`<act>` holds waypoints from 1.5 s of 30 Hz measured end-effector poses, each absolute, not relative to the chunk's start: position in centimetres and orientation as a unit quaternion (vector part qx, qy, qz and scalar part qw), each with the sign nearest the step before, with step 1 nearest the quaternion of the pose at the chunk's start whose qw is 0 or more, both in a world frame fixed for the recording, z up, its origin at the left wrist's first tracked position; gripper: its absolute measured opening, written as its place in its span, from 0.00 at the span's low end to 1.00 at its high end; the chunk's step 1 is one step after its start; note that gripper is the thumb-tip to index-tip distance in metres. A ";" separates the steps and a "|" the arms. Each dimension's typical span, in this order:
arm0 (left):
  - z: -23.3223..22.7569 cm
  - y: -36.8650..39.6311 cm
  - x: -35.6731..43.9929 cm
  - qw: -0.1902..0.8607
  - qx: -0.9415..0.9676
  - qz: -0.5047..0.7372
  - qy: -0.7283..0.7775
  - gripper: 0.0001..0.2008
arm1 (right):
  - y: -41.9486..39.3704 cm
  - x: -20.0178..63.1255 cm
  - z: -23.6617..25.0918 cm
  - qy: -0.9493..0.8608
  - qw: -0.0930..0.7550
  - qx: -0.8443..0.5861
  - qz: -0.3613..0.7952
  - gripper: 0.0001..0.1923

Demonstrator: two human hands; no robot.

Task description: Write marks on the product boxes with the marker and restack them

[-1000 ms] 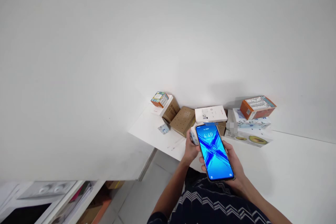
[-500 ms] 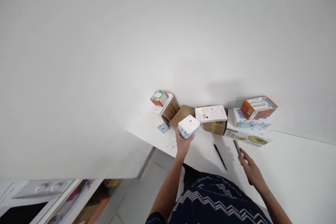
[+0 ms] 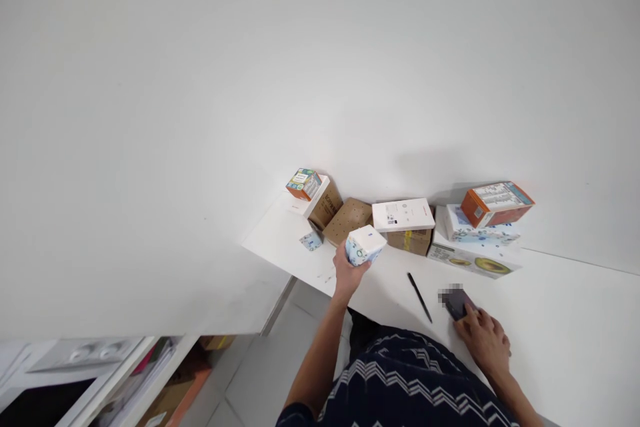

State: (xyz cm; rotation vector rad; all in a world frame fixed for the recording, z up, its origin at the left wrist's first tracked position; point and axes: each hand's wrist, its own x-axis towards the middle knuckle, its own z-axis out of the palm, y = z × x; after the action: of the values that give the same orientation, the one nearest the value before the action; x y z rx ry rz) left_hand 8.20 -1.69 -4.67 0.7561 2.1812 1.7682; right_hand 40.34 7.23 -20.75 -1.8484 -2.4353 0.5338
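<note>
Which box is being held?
The white-topped box with blue-patterned sides, gripped in the left hand. The other boxes by the wall rest on the table or on one another.

The wall (image 3: 320,80) is lit brightly and diffusely, with the palest zone held near the middle and the corners dimmed to grey. Soft-edged shadows are cast on it beside the orange box (image 3: 497,205), and fainter ones are laid across the white surface (image 3: 575,320). Outlines are rendered fairly crisply, though fine print is lost. The far end of the phone (image 3: 457,307) is masked by pixelation.
</note>
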 end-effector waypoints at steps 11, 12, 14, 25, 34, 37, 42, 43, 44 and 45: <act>4.0 7.1 9.7 0.035 0.467 0.323 0.822 0.37 | 9.0 39.8 -20.5 -0.777 0.074 -0.591 0.205 0.30; 4.4 8.7 9.9 0.031 0.493 0.286 0.821 0.36 | 8.9 39.8 -20.6 -0.778 0.079 -0.588 0.206 0.30; 4.3 11.7 10.3 0.027 0.538 0.241 0.807 0.36 | 8.7 39.8 -20.7 -0.777 0.093 -0.585 0.212 0.30; -2.7 13.8 8.6 -0.035 0.571 0.367 0.733 0.26 | 8.0 41.3 -20.7 -0.747 0.147 -0.595 0.259 0.31; -7.8 5.5 -1.2 0.010 0.365 0.254 0.896 0.31 | 8.1 40.6 -20.6 -0.754 0.183 -0.573 0.264 0.25; -8.8 4.0 -3.1 0.063 0.338 0.188 0.920 0.39 | 8.1 40.1 -20.7 -0.758 0.190 -0.567 0.259 0.26; -9.5 3.0 -3.0 0.122 0.334 0.100 0.929 0.41 | 7.7 39.8 -20.7 -0.757 0.180 -0.572 0.259 0.27; -9.6 3.0 -2.6 0.123 0.337 0.087 0.930 0.42 | 7.6 39.8 -20.7 -0.756 0.174 -0.575 0.262 0.27; -9.5 2.9 -2.3 0.121 0.340 0.076 0.930 0.43 | 7.6 39.8 -20.6 -0.755 0.167 -0.576 0.265 0.27; -9.5 2.9 -2.1 0.119 0.342 0.066 0.930 0.44 | 7.6 39.7 -20.5 -0.754 0.162 -0.577 0.268 0.27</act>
State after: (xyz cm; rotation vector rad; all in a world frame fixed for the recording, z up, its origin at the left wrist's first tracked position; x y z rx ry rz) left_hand -2.09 2.91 -9.50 1.0008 2.7175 0.1931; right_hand 39.73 7.57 -20.51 -1.6472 -2.1534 0.7641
